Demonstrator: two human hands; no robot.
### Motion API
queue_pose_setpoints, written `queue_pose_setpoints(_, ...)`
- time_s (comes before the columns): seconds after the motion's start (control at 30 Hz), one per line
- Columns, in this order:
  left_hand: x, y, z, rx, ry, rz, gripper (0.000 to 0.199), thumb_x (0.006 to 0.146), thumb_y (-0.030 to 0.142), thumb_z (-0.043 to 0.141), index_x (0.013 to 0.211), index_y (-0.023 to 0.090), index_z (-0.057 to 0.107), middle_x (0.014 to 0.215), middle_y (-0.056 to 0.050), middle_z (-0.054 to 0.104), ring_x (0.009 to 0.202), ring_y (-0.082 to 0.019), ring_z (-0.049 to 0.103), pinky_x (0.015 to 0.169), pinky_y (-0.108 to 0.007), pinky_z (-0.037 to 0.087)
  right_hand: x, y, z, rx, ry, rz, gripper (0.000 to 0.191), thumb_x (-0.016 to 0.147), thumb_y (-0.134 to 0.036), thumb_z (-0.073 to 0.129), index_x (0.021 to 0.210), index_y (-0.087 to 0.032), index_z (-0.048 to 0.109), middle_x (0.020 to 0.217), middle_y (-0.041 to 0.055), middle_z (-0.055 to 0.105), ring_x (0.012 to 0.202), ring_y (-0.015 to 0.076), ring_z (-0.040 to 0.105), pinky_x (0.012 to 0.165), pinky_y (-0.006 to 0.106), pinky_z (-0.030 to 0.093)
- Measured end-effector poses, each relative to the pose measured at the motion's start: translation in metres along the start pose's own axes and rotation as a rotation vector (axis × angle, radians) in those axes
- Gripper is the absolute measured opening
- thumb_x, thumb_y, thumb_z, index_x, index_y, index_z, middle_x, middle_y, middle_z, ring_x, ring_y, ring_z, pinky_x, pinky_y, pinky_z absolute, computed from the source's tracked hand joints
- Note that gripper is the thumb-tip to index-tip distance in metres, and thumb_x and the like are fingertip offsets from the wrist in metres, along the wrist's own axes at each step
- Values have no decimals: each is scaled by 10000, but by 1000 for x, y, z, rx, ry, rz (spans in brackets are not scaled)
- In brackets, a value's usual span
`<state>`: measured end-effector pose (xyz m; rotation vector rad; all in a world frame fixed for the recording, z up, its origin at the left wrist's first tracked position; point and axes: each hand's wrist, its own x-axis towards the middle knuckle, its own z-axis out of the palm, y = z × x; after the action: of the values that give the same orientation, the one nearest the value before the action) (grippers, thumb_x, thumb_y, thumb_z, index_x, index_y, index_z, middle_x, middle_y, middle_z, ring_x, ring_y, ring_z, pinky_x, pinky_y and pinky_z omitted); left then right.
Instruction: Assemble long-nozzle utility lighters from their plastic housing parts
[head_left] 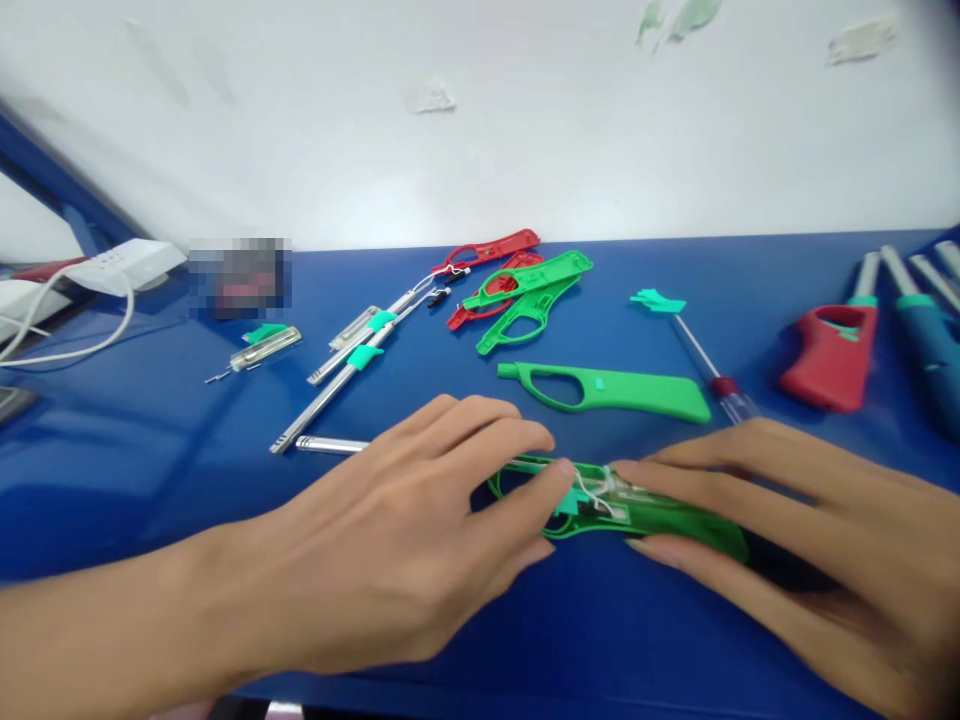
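Between my hands on the blue table lies an open green lighter shell, with white wires, a black part and a teal trigger inside it. My left hand grips its left end, the index finger pressing near the trigger. The metal tube sticks out to the left past that hand. My right hand holds the wider right end, thumb at the near edge and fingers on top, over a clear fuel tank partly hidden by them. Just beyond lies a matching green half shell.
Red half shells and green half shells are piled at the back. Metal tubes with wires and a clear tank lie left. A screwdriver, teal triggers, and red and blue lighters are right. A power strip stands far left.
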<state>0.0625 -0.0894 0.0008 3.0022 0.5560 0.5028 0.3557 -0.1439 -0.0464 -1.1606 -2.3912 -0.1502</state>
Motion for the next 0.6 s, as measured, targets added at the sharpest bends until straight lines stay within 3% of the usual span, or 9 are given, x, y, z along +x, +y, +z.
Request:
queue_pose_setpoints(0.2,3,-1,7,-110,-38,5,289,1090,185,481,1270,40,654,1197,-164,695,1098,-286,631,917,-464,585,5,-2,-5,25,5,-5,403,1007,-517,628,1392,-406,671,1153,16,761,1090,303,724,872,465,648)
queue_pose_setpoints(0.4,2,1,8,-168,-31,-11,283,1084,166,480,1265,42,659,1208,-167,678,1075,-262,611,928,-438,557,8,3,-9,17,-47,-73,282,1103,-319,514,1364,-324,619,1204,-46,710,1041,119,693,875,263,597)
queue_pose_setpoints(0.6,-1,1,12,-158,11,17,270,1068,158,513,1271,29,636,1198,-161,684,1074,-260,623,944,-432,555,0,4,-7,-17,-82,-88,339,1115,-236,441,1387,-329,620,1278,-51,670,1132,107,642,984,267,539)
